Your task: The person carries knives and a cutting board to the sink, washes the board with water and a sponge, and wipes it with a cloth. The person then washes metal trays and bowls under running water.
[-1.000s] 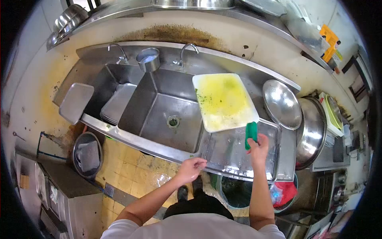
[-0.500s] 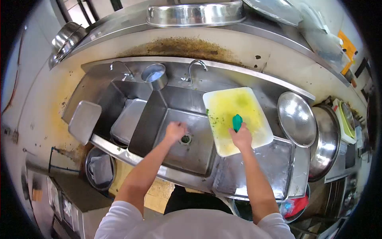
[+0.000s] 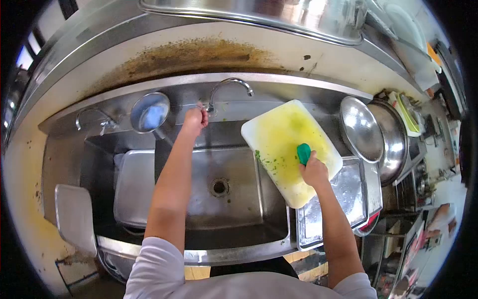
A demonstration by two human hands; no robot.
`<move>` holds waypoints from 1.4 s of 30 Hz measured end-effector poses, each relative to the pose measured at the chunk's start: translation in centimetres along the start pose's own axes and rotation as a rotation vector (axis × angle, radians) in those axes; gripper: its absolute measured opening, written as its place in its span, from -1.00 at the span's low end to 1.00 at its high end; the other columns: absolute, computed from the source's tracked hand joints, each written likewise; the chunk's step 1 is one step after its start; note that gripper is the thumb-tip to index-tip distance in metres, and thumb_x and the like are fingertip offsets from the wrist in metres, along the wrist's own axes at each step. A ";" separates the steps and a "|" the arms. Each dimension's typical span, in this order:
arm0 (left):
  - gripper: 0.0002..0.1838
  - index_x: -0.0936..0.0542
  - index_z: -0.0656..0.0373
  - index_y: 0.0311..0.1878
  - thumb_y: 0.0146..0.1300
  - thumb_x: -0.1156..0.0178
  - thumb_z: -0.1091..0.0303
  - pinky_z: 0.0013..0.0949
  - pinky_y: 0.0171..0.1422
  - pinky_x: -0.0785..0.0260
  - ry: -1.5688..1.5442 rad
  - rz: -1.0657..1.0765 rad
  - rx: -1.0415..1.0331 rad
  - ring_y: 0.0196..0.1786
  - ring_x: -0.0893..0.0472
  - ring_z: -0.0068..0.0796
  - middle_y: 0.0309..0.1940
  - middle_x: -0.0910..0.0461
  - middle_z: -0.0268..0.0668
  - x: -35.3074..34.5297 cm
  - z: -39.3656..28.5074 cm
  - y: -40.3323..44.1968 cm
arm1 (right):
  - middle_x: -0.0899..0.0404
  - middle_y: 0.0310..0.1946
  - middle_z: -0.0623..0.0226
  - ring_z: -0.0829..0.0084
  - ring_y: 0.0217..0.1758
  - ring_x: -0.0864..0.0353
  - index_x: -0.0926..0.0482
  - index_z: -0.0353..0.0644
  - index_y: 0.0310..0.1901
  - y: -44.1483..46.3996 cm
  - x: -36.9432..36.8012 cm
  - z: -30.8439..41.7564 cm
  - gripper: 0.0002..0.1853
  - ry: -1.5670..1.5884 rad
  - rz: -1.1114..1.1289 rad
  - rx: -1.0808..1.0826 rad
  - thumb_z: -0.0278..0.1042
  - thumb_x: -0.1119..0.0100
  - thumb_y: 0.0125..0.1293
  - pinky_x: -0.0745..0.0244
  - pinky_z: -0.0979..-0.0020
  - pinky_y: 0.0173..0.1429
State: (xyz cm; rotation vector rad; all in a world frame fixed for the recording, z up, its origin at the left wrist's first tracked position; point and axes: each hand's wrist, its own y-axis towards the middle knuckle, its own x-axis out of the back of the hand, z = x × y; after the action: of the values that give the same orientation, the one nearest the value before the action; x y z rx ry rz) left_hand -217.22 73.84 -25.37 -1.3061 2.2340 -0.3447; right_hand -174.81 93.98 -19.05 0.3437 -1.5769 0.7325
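My left hand [image 3: 196, 121] is closed at the handle of the middle tap [image 3: 214, 99], behind the large sink basin [image 3: 226, 164]. The hand covers most of that handle. In my right hand [image 3: 314, 170] is a green scrubber [image 3: 303, 153], held over the cutting board; whether it touches the surface I cannot tell. The white cutting board [image 3: 279, 124] is stained yellow and has green bits along its left side. It lies at a slant over the basin's right edge and a metal tray [image 3: 348, 189].
A metal pot [image 3: 149, 113] stands left of my left hand, near a second tap [image 3: 94, 118]. The left basin holds a metal tray [image 3: 134, 184]; another tray [image 3: 74, 214] leans at its outer corner. Metal bowls [image 3: 362, 129] rest at the right. A drain [image 3: 219, 187] sits in the large basin.
My left hand has gone from above the drain up to the tap handle. The green bits at the drain no longer show. My right hand still grips the scrubber over the board.
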 end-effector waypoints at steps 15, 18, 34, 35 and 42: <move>-0.83 -0.62 0.25 -0.05 0.38 -0.14 0.43 -0.35 -0.32 -0.45 0.079 0.265 -0.247 -0.39 -0.59 -0.49 -0.42 -0.62 -0.31 -17.2 6.5 -4.7 | -0.70 -0.08 -0.10 -0.04 0.00 -0.72 -0.29 -0.36 0.27 6.9 2.1 11.2 -0.34 0.072 -0.058 0.032 -0.02 -0.17 0.34 -0.60 0.04 0.11; -0.79 -0.66 0.28 -0.16 0.36 -0.22 0.30 -0.35 -0.27 -0.50 0.447 0.259 -0.514 -0.37 -0.63 -0.47 -0.43 -0.66 -0.30 -19.7 4.8 -3.1 | -0.70 -0.02 -0.06 0.00 0.06 -0.72 -0.28 -0.34 0.29 9.2 2.3 15.4 -0.38 0.030 -0.006 0.126 -0.06 -0.12 0.37 -0.59 0.07 0.16; -0.25 -0.63 0.52 -0.04 0.15 -0.44 -0.16 -0.16 -0.26 -0.57 0.678 0.044 0.060 -0.36 -0.73 -0.18 -0.28 -0.71 0.05 -9.2 11.2 -5.4 | -0.75 -0.24 0.06 0.05 -0.16 -0.77 -0.33 -0.31 0.30 15.3 1.9 8.3 -0.33 -0.101 -0.227 0.207 0.10 -0.10 0.38 -0.59 0.02 -0.05; -0.28 -0.62 0.51 -0.04 0.15 -0.47 -0.11 -0.18 -0.30 -0.56 0.551 -0.071 0.047 -0.37 -0.72 -0.22 -0.26 -0.72 0.01 -8.6 12.8 -7.8 | -0.75 -0.26 0.08 0.06 -0.17 -0.77 -0.34 -0.30 0.29 15.3 2.0 8.9 -0.34 -0.072 -0.201 0.189 0.09 -0.11 0.38 -0.59 0.02 -0.06; -0.28 -0.54 0.44 0.13 0.25 -0.43 -0.10 -0.28 -0.47 -0.52 0.059 0.085 0.247 -0.21 -0.73 -0.28 -0.06 -0.68 -0.09 -6.6 16.2 -21.6 | -0.75 -0.28 0.06 0.02 -0.22 -0.77 -0.33 -0.31 0.31 9.0 0.3 13.9 -0.31 -0.014 -0.106 0.425 0.07 -0.16 0.33 -0.57 0.01 -0.04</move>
State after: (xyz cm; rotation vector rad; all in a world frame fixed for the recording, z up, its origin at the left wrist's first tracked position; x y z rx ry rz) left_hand -189.76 69.42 -26.73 -1.0812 2.2055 -0.6130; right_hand -191.09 92.02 -20.92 0.7388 -1.3964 0.9828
